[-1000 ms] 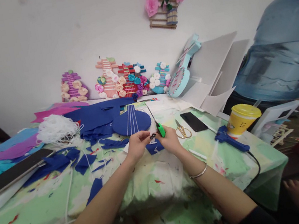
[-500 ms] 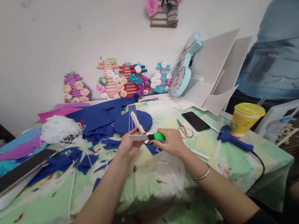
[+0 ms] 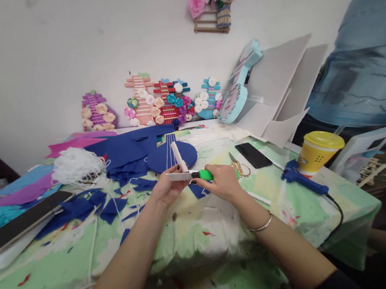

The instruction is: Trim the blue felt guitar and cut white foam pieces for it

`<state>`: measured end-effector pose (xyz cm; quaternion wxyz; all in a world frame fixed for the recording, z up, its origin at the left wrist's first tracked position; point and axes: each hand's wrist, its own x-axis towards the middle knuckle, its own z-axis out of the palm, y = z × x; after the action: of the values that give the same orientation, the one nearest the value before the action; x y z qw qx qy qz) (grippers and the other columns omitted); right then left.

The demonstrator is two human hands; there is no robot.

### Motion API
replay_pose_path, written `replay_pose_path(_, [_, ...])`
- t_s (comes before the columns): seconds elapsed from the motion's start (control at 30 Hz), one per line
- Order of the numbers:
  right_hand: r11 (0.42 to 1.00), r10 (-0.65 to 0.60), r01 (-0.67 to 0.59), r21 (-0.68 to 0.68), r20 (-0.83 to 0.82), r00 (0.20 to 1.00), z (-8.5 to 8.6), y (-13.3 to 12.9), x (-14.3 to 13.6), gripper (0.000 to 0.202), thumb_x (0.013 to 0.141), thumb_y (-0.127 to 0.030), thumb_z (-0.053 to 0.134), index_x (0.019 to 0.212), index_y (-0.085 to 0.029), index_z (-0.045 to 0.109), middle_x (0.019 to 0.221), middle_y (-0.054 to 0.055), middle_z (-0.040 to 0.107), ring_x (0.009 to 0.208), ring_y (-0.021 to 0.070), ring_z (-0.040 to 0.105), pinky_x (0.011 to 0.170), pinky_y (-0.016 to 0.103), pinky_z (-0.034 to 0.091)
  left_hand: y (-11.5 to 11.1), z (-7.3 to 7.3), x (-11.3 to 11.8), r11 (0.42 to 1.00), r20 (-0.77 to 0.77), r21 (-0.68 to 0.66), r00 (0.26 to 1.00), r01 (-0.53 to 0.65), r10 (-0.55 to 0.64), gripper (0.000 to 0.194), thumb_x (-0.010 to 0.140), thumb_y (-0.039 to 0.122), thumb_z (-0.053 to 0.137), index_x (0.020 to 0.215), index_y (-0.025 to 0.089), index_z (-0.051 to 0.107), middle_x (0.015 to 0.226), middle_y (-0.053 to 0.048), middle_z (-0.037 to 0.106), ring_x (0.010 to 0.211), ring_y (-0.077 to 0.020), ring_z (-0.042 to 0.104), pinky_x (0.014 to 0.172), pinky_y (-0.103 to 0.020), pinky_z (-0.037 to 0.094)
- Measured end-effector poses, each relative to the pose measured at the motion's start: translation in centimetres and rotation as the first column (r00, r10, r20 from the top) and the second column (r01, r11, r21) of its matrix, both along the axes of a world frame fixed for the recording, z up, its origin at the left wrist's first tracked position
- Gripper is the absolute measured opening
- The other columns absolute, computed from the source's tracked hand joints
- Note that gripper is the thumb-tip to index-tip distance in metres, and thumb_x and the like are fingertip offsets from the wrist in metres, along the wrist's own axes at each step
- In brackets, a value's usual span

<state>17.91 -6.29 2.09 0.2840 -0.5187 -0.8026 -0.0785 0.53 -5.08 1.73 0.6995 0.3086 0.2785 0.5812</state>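
My right hand (image 3: 224, 182) is closed around the green handle of a utility knife (image 3: 205, 175), its blade out and pointing left. My left hand (image 3: 165, 189) pinches a narrow white strip (image 3: 179, 156) that stands up at a slant. The blade lies across the lower end of the strip, close to my left fingers; whether it cuts in I cannot tell. Just behind the strip lies a blue round guitar-shaped piece (image 3: 190, 153) with white strings. Gold-handled scissors (image 3: 243, 169) and a black phone (image 3: 253, 155) rest to the right of my right hand.
A blue glue gun (image 3: 305, 178) and a yellow-lidded tub (image 3: 321, 150) stand at the right edge. White string (image 3: 76, 166), blue scraps (image 3: 114, 209) and a dark tablet-like slab (image 3: 24, 224) lie left. Decorated guitar shapes (image 3: 166, 102) lean on the wall beside white boards (image 3: 287, 83).
The view has shifted very slightly. Both hands, the knife and the white strip keep nearly the same position.
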Motion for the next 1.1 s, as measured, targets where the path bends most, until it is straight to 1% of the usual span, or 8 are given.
replay_pose_path(0.2, [1.000,-0.010,0.010,-0.023,-0.021,1.000,0.04,0.05,-0.08,0.057,0.075,-0.073,0.039,0.068,-0.019,0.056,0.065,0.003,0.063,0.059,0.0139,0.054,0.052,0.025,0.018,-0.03,0.18,0.26,0.998,0.057,-0.063,0.998,-0.031,0.035,0.015,0.075,0.001,0.050,0.068,0.010,0.059,0.062,-0.003,0.063,0.056,-0.0111,0.059,0.056,-0.022,0.048])
replay_pose_path(0.33, [0.999,-0.019,0.018,-0.030,-0.014,1.000,0.00,0.15,-0.17,0.058,0.074,-0.075,0.040,0.069,-0.019,0.056,0.065,0.003,0.064,0.060,0.0142,0.054,0.052,0.025,0.018,0.12,0.06,0.31,0.996,0.056,-0.089,0.998,-0.032,0.037,0.016,0.076,0.002,0.048,0.068,0.010,0.060,0.060,-0.004,0.062,0.054,-0.0121,0.059,0.053,-0.023,0.048])
replay_pose_path(0.47, [1.000,-0.020,0.020,-0.014,-0.004,1.000,-0.11,0.09,-0.30,0.057,0.074,-0.074,0.040,0.070,-0.019,0.056,0.066,0.003,0.064,0.060,0.0146,0.055,0.053,0.026,0.018,0.16,-0.21,0.24,0.998,0.049,-0.054,0.999,-0.014,0.017,0.016,0.075,-0.001,0.049,0.069,0.010,0.060,0.060,-0.004,0.063,0.054,-0.0124,0.059,0.052,-0.023,0.048])
replay_pose_path(0.57, [1.000,-0.003,0.003,0.016,0.017,1.000,-0.20,-0.08,-0.38,0.058,0.075,-0.073,0.039,0.070,-0.018,0.056,0.068,0.004,0.064,0.061,0.0149,0.056,0.052,0.026,0.017,0.09,-0.37,0.15,1.000,0.028,-0.010,0.999,0.023,-0.022,0.012,0.076,0.001,0.052,0.073,0.009,0.061,0.064,-0.006,0.064,0.056,-0.0131,0.060,0.054,-0.024,0.049])
replay_pose_path(0.67, [0.999,-0.003,0.002,0.043,0.028,1.000,-0.23,-0.22,-0.37,0.059,0.075,-0.074,0.038,0.070,-0.018,0.056,0.069,0.004,0.065,0.062,0.0149,0.056,0.053,0.026,0.018,0.02,-0.38,0.06,0.999,0.015,-0.002,0.999,0.043,-0.043,0.010,0.077,0.002,0.054,0.077,0.007,0.062,0.066,-0.007,0.065,0.058,-0.0130,0.061,0.056,-0.023,0.050])
replay_pose_path(0.83, [0.997,-0.049,0.047,0.059,0.029,0.998,-0.13,-0.14,-0.18,0.057,0.078,-0.071,0.036,0.068,-0.018,0.056,0.066,0.004,0.064,0.060,0.0144,0.055,0.052,0.026,0.017,-0.09,-0.08,0.15,0.998,0.010,-0.053,1.000,0.023,-0.023,0.012,0.078,0.003,0.052,0.076,0.008,0.063,0.066,-0.006,0.065,0.057,-0.0128,0.061,0.056,-0.025,0.050])
replay_pose_path(0.97, [0.997,-0.058,0.057,0.052,0.026,0.998,-0.13,0.00,-0.13,0.060,0.076,-0.073,0.036,0.067,-0.018,0.057,0.065,0.005,0.064,0.058,0.0142,0.054,0.052,0.026,0.017,-0.19,0.16,0.30,0.995,0.022,-0.098,1.000,-0.002,0.004,0.016,0.079,0.003,0.049,0.073,0.009,0.062,0.064,-0.004,0.065,0.057,-0.0128,0.061,0.056,-0.025,0.050])
replay_pose_path(1.1, [0.997,-0.062,0.061,0.050,0.013,0.998,-0.20,0.08,-0.14,0.061,0.075,-0.074,0.035,0.067,-0.018,0.058,0.065,0.005,0.064,0.057,0.0137,0.052,0.052,0.026,0.017,-0.26,0.21,0.35,0.995,0.050,-0.103,0.999,0.017,-0.012,0.016,0.078,0.004,0.050,0.073,0.010,0.064,0.067,-0.005,0.066,0.058,-0.0128,0.061,0.058,-0.026,0.051])
